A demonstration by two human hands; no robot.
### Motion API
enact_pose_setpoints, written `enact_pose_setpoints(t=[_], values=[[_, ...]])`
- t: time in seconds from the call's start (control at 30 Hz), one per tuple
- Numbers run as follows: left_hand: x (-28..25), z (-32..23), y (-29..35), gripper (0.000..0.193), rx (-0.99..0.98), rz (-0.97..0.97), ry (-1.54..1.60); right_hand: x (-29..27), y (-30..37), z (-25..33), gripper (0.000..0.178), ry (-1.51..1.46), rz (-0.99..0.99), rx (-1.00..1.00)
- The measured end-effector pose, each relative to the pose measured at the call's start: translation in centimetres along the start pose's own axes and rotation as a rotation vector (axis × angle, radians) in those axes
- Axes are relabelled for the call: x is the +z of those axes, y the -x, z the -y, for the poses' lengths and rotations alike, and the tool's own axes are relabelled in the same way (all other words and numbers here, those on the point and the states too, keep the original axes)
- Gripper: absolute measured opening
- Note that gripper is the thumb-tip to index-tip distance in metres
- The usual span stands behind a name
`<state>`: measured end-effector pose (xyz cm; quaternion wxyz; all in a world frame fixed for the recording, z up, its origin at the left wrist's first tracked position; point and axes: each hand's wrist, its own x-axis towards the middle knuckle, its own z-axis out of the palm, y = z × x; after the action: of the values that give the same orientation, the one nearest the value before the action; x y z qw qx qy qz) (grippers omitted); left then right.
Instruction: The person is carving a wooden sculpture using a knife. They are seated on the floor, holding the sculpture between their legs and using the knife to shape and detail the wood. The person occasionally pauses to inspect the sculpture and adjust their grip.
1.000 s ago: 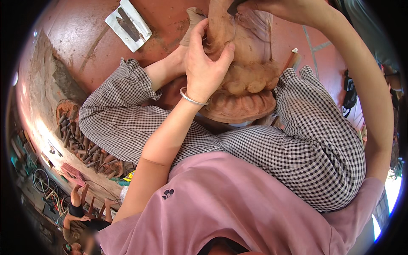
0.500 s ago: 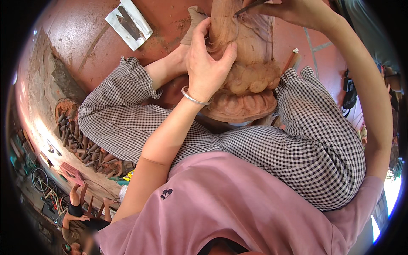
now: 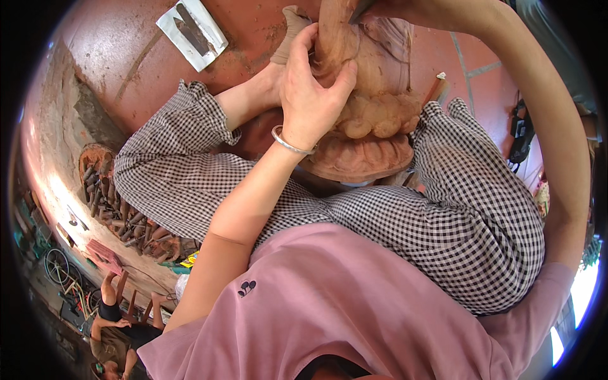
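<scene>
A brown wooden carving (image 3: 380, 69) stands on the floor between my legs, with rounded lumps and a ridged base (image 3: 364, 155) on its near side. My left hand (image 3: 310, 88), a silver bangle at its wrist, grips the carving's left side, with fingers on the far side and the thumb nearer me. Over the carving's top, at the upper edge of the view, my right hand (image 3: 411, 9) is partly cut off. It holds a dark pointed carving tool (image 3: 360, 11), whose tip meets the wood close to the left fingertips.
To the left, a white paper (image 3: 209, 54) bears flat dark blades (image 3: 191, 31). Many wooden-handled tools (image 3: 123, 209) lie in a hollow beside my left knee. A wooden stick (image 3: 434, 88) stands by my right knee. Another person (image 3: 117, 335) sits at the lower left.
The view has shifted slightly. My right hand has moved a little left and up, more of it now beyond the upper edge. My left hand keeps its hold on the carving.
</scene>
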<state>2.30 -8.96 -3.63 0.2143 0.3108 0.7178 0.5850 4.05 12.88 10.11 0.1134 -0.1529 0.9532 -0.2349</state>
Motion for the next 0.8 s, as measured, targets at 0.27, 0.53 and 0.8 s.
enact_pose_setpoints(t=[0.27, 0.53, 0.8], values=[[-0.2, -0.5, 0.1, 0.065, -0.067, 0.060, 0.062, 0.7, -0.1, 0.4, 0.025, 0.092, -0.077, -0.031], [-0.5, -0.2, 0.3, 0.058, -0.073, 0.056, 0.140, 1.9, 0.8, 0.5, 0.025, -0.299, -0.164, 0.078], [-0.6, -0.7, 0.3, 0.049, -0.103, 0.065, 0.210, 4.8, 3.1, 2.3, 0.033, -0.303, -0.340, 0.272]])
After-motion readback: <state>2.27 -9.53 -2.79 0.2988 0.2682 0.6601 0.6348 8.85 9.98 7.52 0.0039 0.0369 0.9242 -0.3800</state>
